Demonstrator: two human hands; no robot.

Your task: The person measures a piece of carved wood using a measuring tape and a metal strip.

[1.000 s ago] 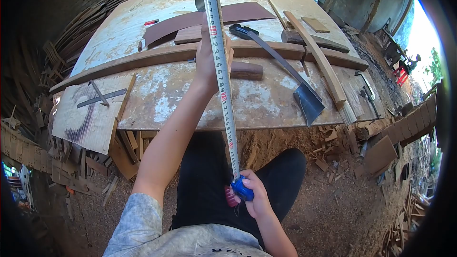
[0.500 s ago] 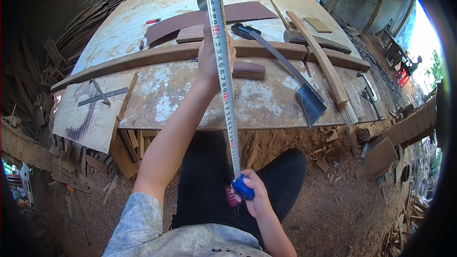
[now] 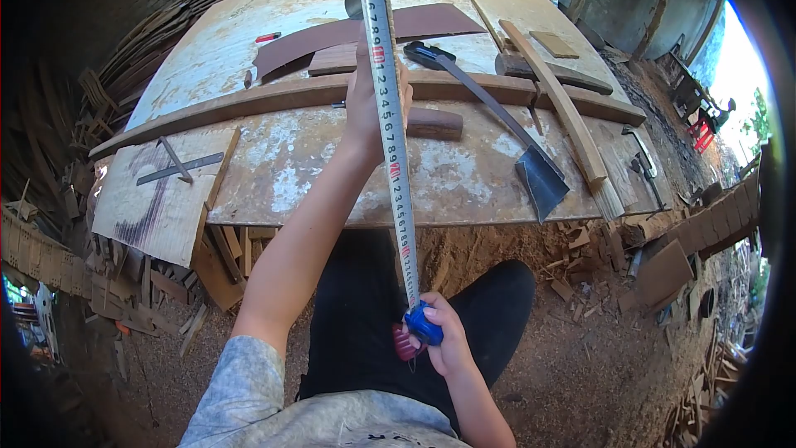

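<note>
A tape measure (image 3: 424, 326) with a blue case is in my right hand (image 3: 448, 337), fingers closed round it near my lap. Its white blade (image 3: 390, 129) runs long and straight away from me over the bench, its far end past the top of the view. Partway along, my left hand (image 3: 365, 112) is closed at the blade, its fingers partly hidden behind it. A small dark tip sticks out left of that hand; I cannot make out what it belongs to. Just right of the hand lies a round brown wooden piece (image 3: 435, 124).
The worn workbench (image 3: 290, 178) carries a long wooden beam (image 3: 240, 112), a brown curved sheet (image 3: 435, 21), a handsaw (image 3: 506, 120), a wood strip (image 3: 555, 99) and a metal square (image 3: 180, 168) on a board. A clamp-like tool (image 3: 644, 166) sits at right. Wood scraps litter the floor.
Almost nothing differs. The tape blade and both hands have shifted very slightly in view.
</note>
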